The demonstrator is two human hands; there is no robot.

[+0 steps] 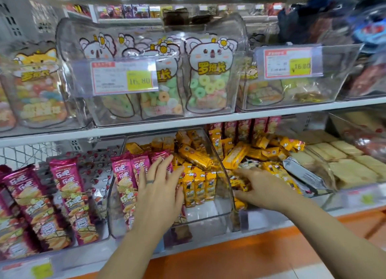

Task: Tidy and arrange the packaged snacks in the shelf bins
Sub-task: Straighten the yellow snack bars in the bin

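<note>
I judged the tidying partly done: in the clear bin [208, 214] a short row of yellow packs [197, 187] stood upright beside pink packs [127, 180], but loose yellow packs [236, 155] lay jumbled behind. My left hand [159, 193] was spread, empty; my right hand [265, 192] reached into the pile, grip unclear.

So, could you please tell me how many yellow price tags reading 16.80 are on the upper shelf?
2: one price tag on the middle candy bin, another on the bin to its right. Others may be hidden.
</note>
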